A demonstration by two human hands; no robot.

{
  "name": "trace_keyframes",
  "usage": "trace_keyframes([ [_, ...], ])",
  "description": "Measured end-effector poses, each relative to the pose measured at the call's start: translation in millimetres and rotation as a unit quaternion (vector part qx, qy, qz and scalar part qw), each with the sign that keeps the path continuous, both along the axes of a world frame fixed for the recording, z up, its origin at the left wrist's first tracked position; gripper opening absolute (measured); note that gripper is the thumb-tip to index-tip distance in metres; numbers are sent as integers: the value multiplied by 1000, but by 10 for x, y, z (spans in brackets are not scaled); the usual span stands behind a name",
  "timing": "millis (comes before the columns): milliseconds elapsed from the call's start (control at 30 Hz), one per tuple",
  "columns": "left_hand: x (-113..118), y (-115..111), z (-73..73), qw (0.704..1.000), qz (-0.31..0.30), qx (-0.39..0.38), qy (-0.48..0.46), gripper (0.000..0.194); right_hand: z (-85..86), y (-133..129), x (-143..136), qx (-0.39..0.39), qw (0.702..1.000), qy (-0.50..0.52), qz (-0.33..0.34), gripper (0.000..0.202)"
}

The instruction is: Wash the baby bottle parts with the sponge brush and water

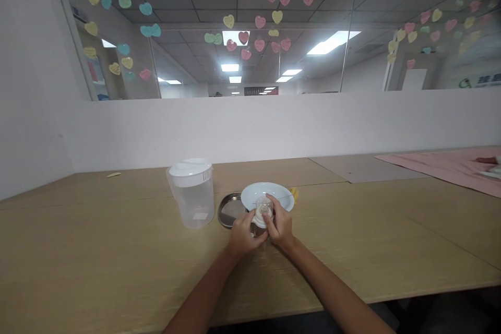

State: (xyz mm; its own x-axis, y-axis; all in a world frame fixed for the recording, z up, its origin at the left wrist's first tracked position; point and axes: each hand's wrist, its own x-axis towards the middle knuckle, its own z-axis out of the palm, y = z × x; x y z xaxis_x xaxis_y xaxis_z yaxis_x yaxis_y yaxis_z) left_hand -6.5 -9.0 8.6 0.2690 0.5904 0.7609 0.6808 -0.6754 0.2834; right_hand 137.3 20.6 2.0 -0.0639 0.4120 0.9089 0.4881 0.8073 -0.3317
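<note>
Between my two hands, near the middle of the table, is what looks like a baby bottle [264, 214] with a clear domed cap and a white collar. My left hand [242, 236] is closed around its lower part. My right hand [282, 225] grips the cap and collar from the other side, thumb pressed at the front. Fingers hide most of the bottle's body. Just behind it sits a pale, wide bowl [250, 192], and a round metal tray [230, 211] lies to the left, partly under the bowl.
A clear lidded plastic pitcher [195, 206] stands left of the tray. Something yellow [295, 195] shows at the bowl's right edge. Far right, a pink cloth [438, 164] covers the table, with part of another person's hand [486, 160] over it. A white wall [235, 128] rises behind.
</note>
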Motion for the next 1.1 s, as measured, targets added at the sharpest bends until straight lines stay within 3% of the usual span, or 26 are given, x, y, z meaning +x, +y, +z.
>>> trace_keyframes([
  [200,-14,-6,16,1000,5,-4,-13,38,-58,68,-6,16,998,34,-44,51],
  [333,-8,-1,14,1000,9,-2,-7,41,-95,137,-3,76,994,48,-69,55],
  [667,-22,38,-21,999,36,26,0,45,-41,146,-38,186,982,39,7,53],
  [867,-23,46,-25,999,35,29,10,47,-30,116,-36,220,974,59,11,54],
  [1000,-36,56,-41,999,46,17,5,49,-16,141,-5,214,970,102,-55,55],
  [1100,-38,51,-42,999,50,1,4,52,12,202,49,151,976,126,-90,50],
])
